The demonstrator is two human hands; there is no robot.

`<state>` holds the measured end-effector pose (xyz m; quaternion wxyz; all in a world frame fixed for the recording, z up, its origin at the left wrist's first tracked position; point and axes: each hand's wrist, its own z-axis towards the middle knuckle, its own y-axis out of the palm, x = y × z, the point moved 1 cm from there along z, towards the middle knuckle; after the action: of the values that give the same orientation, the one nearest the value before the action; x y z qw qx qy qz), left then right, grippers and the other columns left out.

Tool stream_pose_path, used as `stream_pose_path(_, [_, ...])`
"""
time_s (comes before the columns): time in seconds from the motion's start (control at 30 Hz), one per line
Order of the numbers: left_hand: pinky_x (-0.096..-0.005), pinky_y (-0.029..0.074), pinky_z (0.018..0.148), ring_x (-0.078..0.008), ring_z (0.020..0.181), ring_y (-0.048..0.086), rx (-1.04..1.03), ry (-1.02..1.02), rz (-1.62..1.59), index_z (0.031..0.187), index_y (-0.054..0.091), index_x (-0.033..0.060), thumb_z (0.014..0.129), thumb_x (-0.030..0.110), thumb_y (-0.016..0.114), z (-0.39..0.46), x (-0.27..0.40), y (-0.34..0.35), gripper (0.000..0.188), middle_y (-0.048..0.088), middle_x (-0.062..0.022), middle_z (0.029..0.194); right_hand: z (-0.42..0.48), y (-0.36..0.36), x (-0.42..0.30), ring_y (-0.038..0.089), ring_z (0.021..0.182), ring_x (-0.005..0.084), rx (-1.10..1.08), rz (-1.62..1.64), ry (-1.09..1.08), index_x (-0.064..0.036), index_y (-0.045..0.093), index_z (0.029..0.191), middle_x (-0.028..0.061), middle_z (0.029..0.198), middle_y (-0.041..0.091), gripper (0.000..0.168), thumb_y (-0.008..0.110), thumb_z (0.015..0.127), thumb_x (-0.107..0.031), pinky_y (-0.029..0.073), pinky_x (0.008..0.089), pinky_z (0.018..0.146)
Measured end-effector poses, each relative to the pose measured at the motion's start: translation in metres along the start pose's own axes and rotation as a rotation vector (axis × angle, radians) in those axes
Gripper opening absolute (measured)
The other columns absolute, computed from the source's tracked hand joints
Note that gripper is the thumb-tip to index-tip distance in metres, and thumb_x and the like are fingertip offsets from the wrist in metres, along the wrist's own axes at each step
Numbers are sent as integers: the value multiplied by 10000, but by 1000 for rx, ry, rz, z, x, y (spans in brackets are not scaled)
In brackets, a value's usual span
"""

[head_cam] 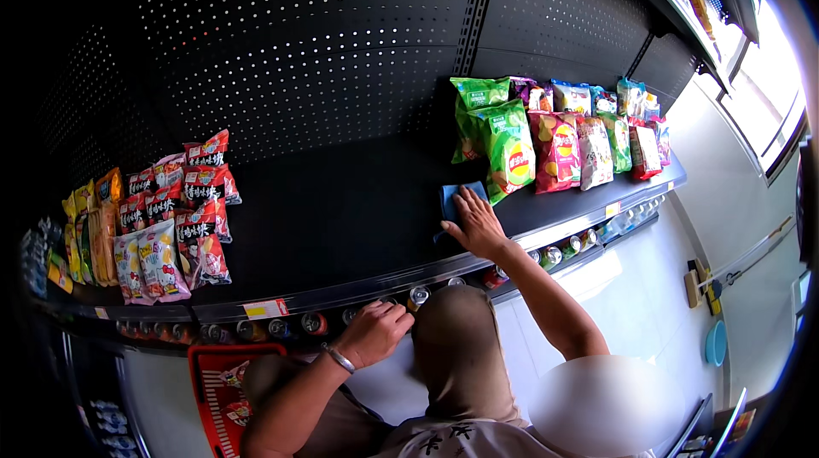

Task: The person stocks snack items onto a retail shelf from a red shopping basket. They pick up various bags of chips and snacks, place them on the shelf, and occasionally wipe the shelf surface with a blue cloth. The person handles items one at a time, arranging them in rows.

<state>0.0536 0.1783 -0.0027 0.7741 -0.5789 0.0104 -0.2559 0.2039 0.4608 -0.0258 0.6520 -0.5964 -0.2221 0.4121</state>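
Note:
My right hand (477,221) presses a folded blue cloth (452,202) onto the black shelf (333,215), just left of a green bag of Lay's chips (510,151). My left hand (377,330), with a bracelet at the wrist, has its fingers curled in front of the shelf's front edge, above my knees; whether anything is inside it cannot be seen. Right of the green bags stand chip bags in magenta (556,151), pink and green. At the shelf's left stand red snack bags (201,244) and white-and-pink snack bags (160,260).
Drink cans (313,323) line a lower shelf below the front edge. A red plastic basket (203,387) holding snack bags stands on the floor at lower left. Black perforated panels (307,55) rise behind the shelf, and another shelf (684,16) juts out at upper right.

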Motion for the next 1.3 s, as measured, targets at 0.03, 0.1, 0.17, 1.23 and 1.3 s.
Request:
stream_pose_path(0.03, [-366, 504, 734, -250, 818, 641, -2, 3, 6, 865, 606, 64, 799, 55, 633, 0, -1, 2, 71, 592, -76, 844, 11, 4, 1, 249, 1482, 396, 24, -1, -10, 61, 375, 1472, 274, 1573, 291, 868, 387, 978, -653, 203, 484, 1204])
stream_pose_path(0.1, [-365, 504, 733, -248, 818, 640, -9, 13, 6, 865, 606, 66, 801, 57, 633, 2, -3, 6, 70, 591, -73, 842, 31, 12, 16, 261, 1484, 371, 39, -78, 36, 34, 341, 1499, 242, 1583, 298, 865, 426, 965, -642, 211, 478, 1204])
stream_pose_path(0.17, [-364, 504, 735, -245, 819, 640, -14, 11, 12, 868, 606, 69, 803, 59, 632, 5, -2, 4, 71, 591, -72, 842, 45, 15, 27, 265, 1486, 358, 65, -95, 75, -3, 330, 1518, 217, 1588, 306, 855, 441, 958, -640, 210, 475, 1206])
stream_pose_path(1.23, [-341, 519, 750, -213, 812, 638, 70, 75, 33, 815, 583, 36, 811, 88, 620, -12, 24, 5, 65, 587, -76, 796, 95, 82, -303, 161, 1531, 269, -273, 79, -1025, -101, 294, 1555, 131, 1644, 203, 626, 490, 1016, -352, 94, 435, 1249])
stream_pose_path(1.3, [-342, 517, 750, -214, 812, 637, 92, 70, 20, 809, 579, 35, 815, 88, 620, -12, 21, 4, 67, 586, -76, 789, 102, 87, -311, 191, 1521, 278, -231, 103, -1026, -93, 321, 1541, 136, 1632, 235, 610, 489, 1015, -352, 118, 442, 1244])
